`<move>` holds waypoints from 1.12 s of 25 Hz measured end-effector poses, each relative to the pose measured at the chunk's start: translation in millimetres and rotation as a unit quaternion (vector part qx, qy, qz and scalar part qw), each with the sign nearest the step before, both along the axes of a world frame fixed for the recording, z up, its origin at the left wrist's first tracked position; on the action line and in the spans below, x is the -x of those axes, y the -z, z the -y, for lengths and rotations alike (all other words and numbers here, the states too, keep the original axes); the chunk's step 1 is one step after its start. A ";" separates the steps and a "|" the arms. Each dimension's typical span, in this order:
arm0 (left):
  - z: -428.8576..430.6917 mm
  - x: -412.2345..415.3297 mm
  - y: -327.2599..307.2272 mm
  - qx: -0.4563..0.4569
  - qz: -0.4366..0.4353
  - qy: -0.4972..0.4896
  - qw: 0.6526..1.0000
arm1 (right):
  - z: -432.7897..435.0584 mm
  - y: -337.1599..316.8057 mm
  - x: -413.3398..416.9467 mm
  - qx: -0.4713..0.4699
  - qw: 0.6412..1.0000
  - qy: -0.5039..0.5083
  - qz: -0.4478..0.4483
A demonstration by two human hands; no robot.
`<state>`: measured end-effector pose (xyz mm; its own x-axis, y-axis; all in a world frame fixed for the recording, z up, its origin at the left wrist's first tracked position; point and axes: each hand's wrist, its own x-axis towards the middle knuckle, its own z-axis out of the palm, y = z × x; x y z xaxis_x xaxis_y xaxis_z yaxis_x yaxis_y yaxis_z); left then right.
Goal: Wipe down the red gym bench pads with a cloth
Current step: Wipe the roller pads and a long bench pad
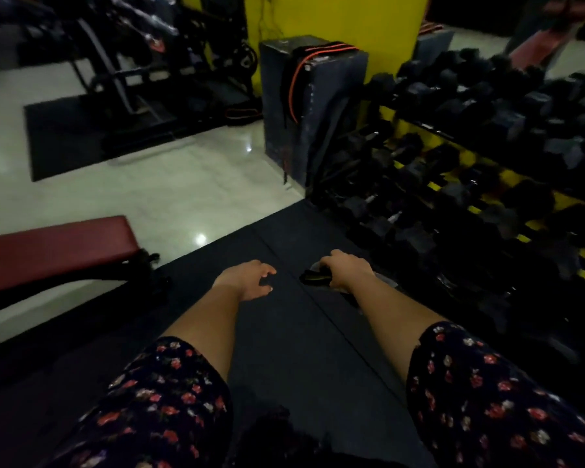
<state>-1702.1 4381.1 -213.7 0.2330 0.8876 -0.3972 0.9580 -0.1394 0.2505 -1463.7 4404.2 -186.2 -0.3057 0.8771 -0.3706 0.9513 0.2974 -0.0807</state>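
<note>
The red bench pad (54,246) lies at the left edge on a black frame, well to the left of both hands. My right hand (347,268) is held out over the dark floor mat and grips a dark cloth (316,276); a lighter bit of the cloth shows under the wrist. My left hand (249,278) hovers beside it with loosely curled fingers and holds nothing. Both forearms reach forward from floral sleeves.
A rack of black dumbbells (470,157) on a yellow frame fills the right side. A dark box (304,106) with an orange-trimmed strap stands ahead by a yellow pillar (335,18). Gym machines (125,72) stand at the back left on pale tile (169,184).
</note>
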 end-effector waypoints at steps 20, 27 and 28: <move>-32.6 405.5 10.3 -0.029 0.014 -0.374 0.927 | -191.0 16.2 465.5 -0.034 0.927 -0.374 -0.015; 14.3 497.2 17.4 -0.027 -0.021 -0.492 0.870 | -181.4 27.4 636.0 -0.005 0.860 -0.510 -0.027; 18.0 513.7 17.9 -0.028 -0.019 -0.510 0.860 | -179.7 26.1 660.0 -0.006 0.847 -0.531 -0.026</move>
